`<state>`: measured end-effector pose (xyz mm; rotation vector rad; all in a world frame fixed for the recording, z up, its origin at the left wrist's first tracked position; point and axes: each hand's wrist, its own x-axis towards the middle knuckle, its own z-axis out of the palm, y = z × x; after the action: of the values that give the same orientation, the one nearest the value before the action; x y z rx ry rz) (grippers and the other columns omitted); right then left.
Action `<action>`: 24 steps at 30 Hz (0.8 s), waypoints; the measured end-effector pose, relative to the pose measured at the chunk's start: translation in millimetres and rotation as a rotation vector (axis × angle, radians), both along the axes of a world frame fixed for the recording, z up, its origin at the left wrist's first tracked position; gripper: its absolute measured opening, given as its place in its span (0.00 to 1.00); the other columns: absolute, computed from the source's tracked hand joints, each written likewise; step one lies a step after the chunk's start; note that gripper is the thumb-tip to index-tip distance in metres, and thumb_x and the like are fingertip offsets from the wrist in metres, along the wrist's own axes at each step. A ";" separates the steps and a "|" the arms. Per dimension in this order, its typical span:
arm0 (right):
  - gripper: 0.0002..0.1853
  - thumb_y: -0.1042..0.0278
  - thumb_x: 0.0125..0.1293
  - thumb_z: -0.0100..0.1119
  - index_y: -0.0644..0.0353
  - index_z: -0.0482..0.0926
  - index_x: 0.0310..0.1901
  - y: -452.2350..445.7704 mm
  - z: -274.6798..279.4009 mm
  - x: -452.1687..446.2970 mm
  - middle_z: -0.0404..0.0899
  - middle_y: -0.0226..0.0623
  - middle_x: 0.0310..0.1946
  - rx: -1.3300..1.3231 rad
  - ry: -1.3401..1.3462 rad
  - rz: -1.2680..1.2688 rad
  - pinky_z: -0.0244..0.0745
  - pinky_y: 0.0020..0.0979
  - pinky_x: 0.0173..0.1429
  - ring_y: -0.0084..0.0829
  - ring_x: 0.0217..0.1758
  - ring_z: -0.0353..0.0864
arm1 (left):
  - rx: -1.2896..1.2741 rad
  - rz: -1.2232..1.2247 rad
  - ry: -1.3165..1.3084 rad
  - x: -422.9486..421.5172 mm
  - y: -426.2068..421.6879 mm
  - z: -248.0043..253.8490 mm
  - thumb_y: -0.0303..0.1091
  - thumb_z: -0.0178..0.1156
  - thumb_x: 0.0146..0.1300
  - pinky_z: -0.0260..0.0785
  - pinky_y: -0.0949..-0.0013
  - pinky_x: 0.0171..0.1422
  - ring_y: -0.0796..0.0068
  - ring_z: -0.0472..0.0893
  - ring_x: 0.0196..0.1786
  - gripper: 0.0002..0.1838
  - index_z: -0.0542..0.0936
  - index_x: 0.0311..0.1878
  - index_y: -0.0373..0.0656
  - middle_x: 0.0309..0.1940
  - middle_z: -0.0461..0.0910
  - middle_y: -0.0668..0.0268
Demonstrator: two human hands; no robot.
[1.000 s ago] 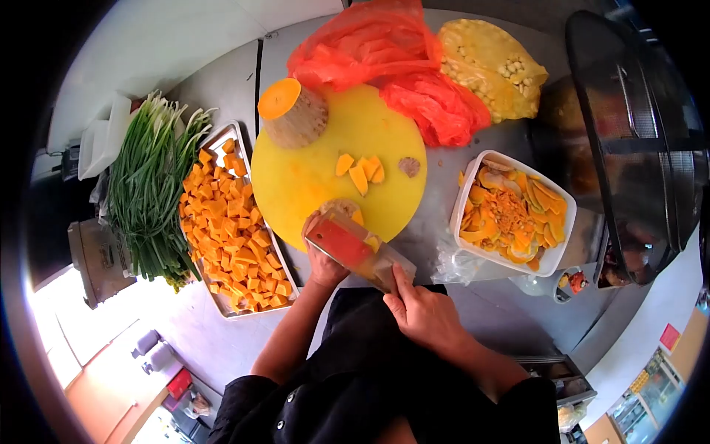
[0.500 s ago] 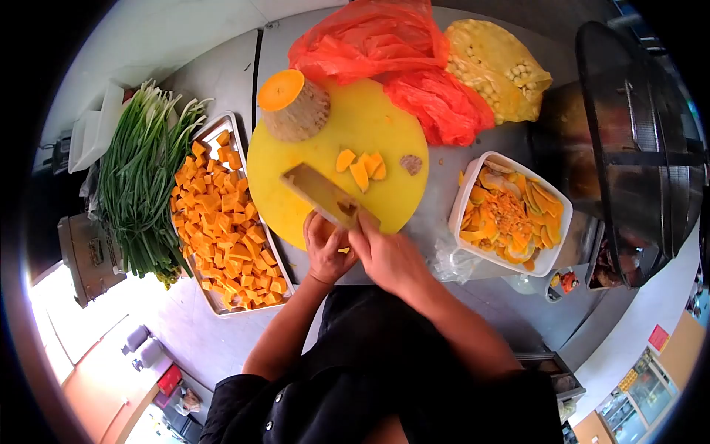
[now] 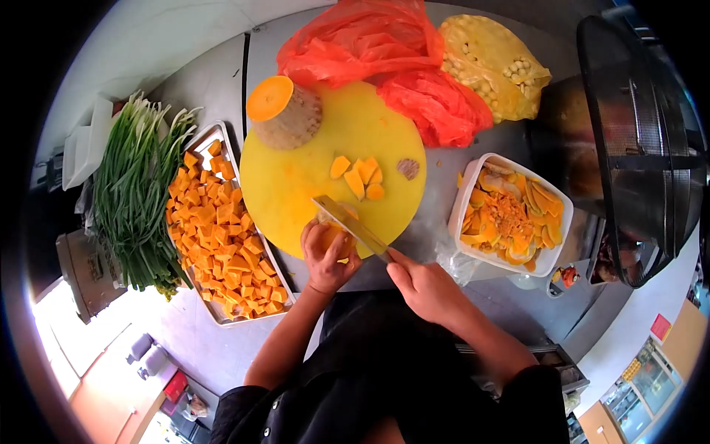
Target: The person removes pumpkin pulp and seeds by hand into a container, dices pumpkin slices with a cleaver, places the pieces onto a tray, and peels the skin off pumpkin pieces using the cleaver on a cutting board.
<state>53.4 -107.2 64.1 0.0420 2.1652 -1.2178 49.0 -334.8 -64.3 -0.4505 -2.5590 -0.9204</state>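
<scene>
My right hand (image 3: 429, 291) grips the handle of a cleaver (image 3: 351, 226), its blade slanting up and left over the front of a round yellow board (image 3: 285, 189). Under and beside the blade, my left hand (image 3: 328, 257) holds a pumpkin piece (image 3: 340, 213) with bent fingers; hand and blade hide much of it. Several orange chunks (image 3: 355, 182) lie mid-board, with a small round slice (image 3: 375, 192) beside them. A brown rind disc (image 3: 407, 169) rests near the right edge. At the upper left stands a large cut pumpkin (image 3: 290, 117), its orange face showing.
Left of the board lies a metal tray (image 3: 231, 152) of orange cubes, then green onions (image 3: 140, 200). A white tub (image 3: 551, 263) at right holds peels and pulp. Behind are red plastic bags (image 3: 436, 107) and a yellow bag (image 3: 494, 70). Black mesh covers (image 3: 636, 155) stand far right.
The cleaver has turned from flat over the board to edge-down at the pumpkin piece. My right hand has moved right and down. A small round slice now lies beside the chunks.
</scene>
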 end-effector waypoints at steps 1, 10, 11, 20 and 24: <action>0.24 0.50 0.81 0.42 0.59 0.75 0.65 -4.0 -9.5 -6.4 0.84 0.58 0.30 -0.029 -0.012 -0.003 0.77 0.60 0.43 0.65 0.34 0.82 | 0.006 -0.001 0.001 0.7 -0.2 -0.2 0.30 0.71 0.38 0.71 0.41 0.65 0.37 0.73 0.62 0.28 0.83 0.50 0.50 0.57 0.71 0.53; 0.23 0.50 0.81 0.42 0.59 0.76 0.63 -32.5 -112.5 -23.9 0.83 0.62 0.47 -0.143 0.186 -0.050 0.76 0.56 0.54 0.63 0.51 0.81 | -0.006 -0.020 0.017 -1.1 -1.6 -1.8 0.28 0.71 0.39 0.71 0.40 0.65 0.37 0.73 0.61 0.29 0.82 0.51 0.50 0.56 0.70 0.52; 0.24 0.50 0.81 0.42 0.60 0.76 0.62 -30.4 -118.8 -24.6 0.83 0.62 0.48 -0.180 0.205 -0.060 0.76 0.55 0.54 0.63 0.52 0.81 | -0.017 -0.010 0.011 -1.4 -1.0 -1.9 0.28 0.71 0.39 0.71 0.41 0.65 0.37 0.73 0.61 0.29 0.82 0.51 0.49 0.56 0.70 0.52; 0.24 0.49 0.83 0.39 0.58 0.78 0.60 4.1 -52.1 -29.7 0.83 0.60 0.50 -0.199 -0.198 -0.086 0.75 0.52 0.59 0.63 0.56 0.79 | -0.035 0.003 -0.008 -0.5 0.9 3.1 0.27 0.71 0.40 0.70 0.41 0.66 0.37 0.72 0.62 0.29 0.81 0.52 0.49 0.57 0.70 0.52; 0.23 0.51 0.82 0.41 0.60 0.78 0.59 2.9 -49.7 -31.0 0.84 0.58 0.48 -0.089 -0.147 0.033 0.75 0.52 0.59 0.62 0.55 0.80 | -0.037 -0.001 -0.027 -0.3 1.1 5.4 0.27 0.71 0.40 0.70 0.41 0.66 0.37 0.71 0.63 0.29 0.82 0.52 0.49 0.57 0.70 0.52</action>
<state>22.4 -104.3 14.4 0.0563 1.9763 -1.2511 48.7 -333.7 -58.9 -0.4531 -2.6046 -0.8872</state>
